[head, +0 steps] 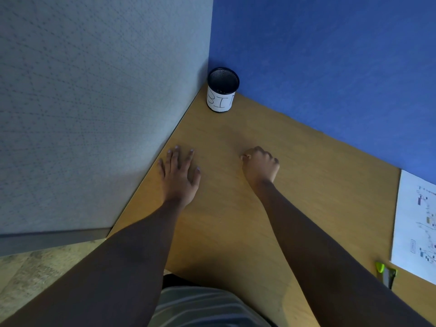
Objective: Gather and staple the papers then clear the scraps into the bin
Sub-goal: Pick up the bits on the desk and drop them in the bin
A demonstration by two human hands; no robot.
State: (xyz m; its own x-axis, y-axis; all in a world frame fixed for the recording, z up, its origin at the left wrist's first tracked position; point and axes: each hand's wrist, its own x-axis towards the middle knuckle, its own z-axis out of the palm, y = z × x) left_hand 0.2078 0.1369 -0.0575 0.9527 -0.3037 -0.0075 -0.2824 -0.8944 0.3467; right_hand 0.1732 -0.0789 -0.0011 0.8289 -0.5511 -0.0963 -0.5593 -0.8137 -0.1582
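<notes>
The left hand (180, 174) lies flat on the wooden desk (236, 208), fingers spread, holding nothing. Beyond it, the mesh bin (222, 90) stands in the corner. The right hand (259, 165) is curled shut, perhaps pinching a scrap; I cannot tell. Best carry it right over the rim before letting go. Printed papers (416, 223) and a green stapler (385, 273) lie far right.

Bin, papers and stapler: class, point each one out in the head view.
bin (221, 103): head view, on its white label.
papers (411, 223): head view, on the top sheet's printed face.
stapler (387, 274): head view, on its green-and-grey body.
</notes>
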